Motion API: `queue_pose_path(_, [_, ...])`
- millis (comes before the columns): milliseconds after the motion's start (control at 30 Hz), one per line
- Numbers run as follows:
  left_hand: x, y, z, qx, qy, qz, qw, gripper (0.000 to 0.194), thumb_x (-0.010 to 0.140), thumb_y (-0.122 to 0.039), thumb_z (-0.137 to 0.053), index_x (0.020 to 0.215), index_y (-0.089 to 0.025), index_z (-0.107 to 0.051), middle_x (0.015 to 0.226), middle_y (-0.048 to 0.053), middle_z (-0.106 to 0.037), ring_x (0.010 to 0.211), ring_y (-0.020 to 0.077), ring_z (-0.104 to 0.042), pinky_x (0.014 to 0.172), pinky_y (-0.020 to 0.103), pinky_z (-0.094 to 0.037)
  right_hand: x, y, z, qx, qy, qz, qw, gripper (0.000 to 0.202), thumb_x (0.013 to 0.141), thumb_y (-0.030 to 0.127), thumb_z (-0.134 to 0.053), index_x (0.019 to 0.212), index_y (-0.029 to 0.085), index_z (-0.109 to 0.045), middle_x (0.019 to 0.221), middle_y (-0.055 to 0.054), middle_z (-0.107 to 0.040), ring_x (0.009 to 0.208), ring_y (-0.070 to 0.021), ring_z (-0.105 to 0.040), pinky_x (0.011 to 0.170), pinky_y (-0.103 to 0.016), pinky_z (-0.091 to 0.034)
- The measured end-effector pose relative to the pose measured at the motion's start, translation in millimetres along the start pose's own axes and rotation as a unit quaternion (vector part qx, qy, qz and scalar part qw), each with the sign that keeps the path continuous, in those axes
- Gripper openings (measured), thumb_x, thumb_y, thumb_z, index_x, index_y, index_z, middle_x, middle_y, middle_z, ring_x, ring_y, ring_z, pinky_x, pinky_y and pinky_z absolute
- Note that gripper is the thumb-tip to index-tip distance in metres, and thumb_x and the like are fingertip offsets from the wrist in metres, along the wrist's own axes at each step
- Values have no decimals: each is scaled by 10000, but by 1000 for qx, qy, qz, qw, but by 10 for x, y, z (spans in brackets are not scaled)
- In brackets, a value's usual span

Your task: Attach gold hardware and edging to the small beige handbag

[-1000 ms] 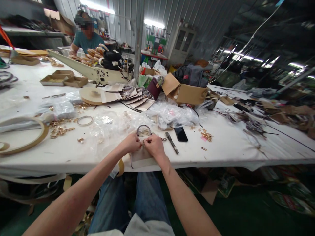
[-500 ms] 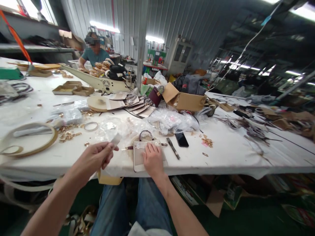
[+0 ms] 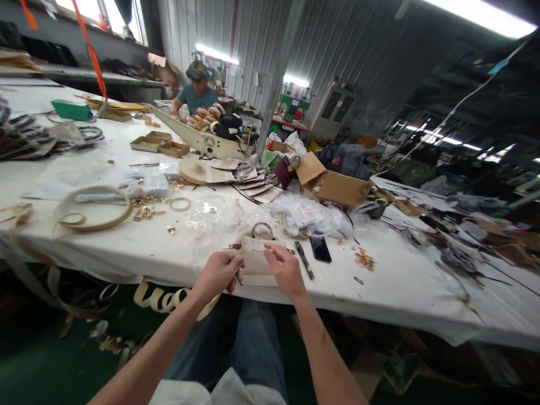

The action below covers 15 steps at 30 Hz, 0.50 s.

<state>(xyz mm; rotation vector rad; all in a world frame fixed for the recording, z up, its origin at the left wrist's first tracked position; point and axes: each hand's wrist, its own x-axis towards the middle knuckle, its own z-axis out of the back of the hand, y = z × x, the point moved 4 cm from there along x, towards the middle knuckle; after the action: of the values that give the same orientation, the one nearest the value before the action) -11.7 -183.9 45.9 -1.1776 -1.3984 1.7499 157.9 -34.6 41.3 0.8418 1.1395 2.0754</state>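
Over the left edge of a pale flat bag panel point(image 3: 258, 270), my left hand point(image 3: 223, 272) is closed in a pinch on a cream tape strip point(image 3: 208, 308), which trails below the table edge. My right hand point(image 3: 287, 271) is above the panel's right side, thumb and forefinger brought together at what looks like the strip's end; the fingers partly hide it. The panel lies on the table's front edge. A dark braided handle point(image 3: 262, 229) stands at its far side, and a small brown strap tab point(image 3: 232, 246) sticks out left.
Right of the panel lie a dark flat tool point(image 3: 304, 260), a phone point(image 3: 320, 248) and gold hardware point(image 3: 365, 259). Clear plastic bags point(image 3: 312, 216) and a cardboard box point(image 3: 343, 188) stand behind. Leftward are a large tape roll point(image 3: 129, 209) and gold fittings point(image 3: 145, 210). A co-worker point(image 3: 198, 95) sits beyond.
My left hand has moved right with the strip to the panel's left edge. My right hand has lifted from lying flat on the panel into a pinch. The view has shifted left.
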Motion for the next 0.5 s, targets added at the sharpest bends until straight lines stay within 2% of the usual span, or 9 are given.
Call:
queue_pose_path(67, [9,-32,-60,15,4,-15,1000,449,997,-625,-639,869,-199,-698,611,22,-712,383,135,-560,375,236,-408,61,60,-76,90,61,-47,993,582,1041,676,-807,1388,212,-857,1213,-128,-899,1051,-307,-850,940,-432,-684])
queue_pose_path(133, [10,-43,-117,29,2,-21,999,460,1028,-624,-620,874,-199,-706,609,21,-714,385,130,-559,379,227,-401,102,105,-158,131,85,-69,985,576,987,681,-858,1314,208,-885,1040,-92,-895,910,-272,-822,823,-381,-651])
queue_pose_path(233, [2,-8,-152,40,-6,-13,999,493,1047,-641,-611,852,-198,-707,591,17,-700,371,124,-544,376,225,-375,141,115,-204,128,37,-63,989,415,958,613,-879,1085,221,-923,882,-51,-856,787,-231,-752,741,-344,-592])
queue_pose_path(300, [-6,33,-156,38,-6,-7,999,495,1056,-629,-608,837,-196,-706,580,13,-688,366,122,-542,375,225,-354,164,93,-209,112,6,-53,992,347,956,571,-869,1001,231,-922,845,-42,-844,753,-225,-730,726,-346,-577])
queue_pose_path(400, [0,99,-188,32,-11,4,999,494,1075,-606,-589,827,-195,-707,557,1,-662,357,120,-527,373,228,-344,251,58,-207,61,-24,-12,998,287,993,516,-820,987,248,-924,934,-56,-872,838,-249,-773,757,-358,-586])
queue_pose_path(500, [73,168,-287,17,-19,22,999,500,1099,-594,-571,810,-202,-685,536,-17,-614,366,124,-523,380,232,-370,403,15,-257,-28,-40,60,997,234,1018,411,-762,940,252,-914,976,-74,-875,900,-269,-786,804,-381,-584])
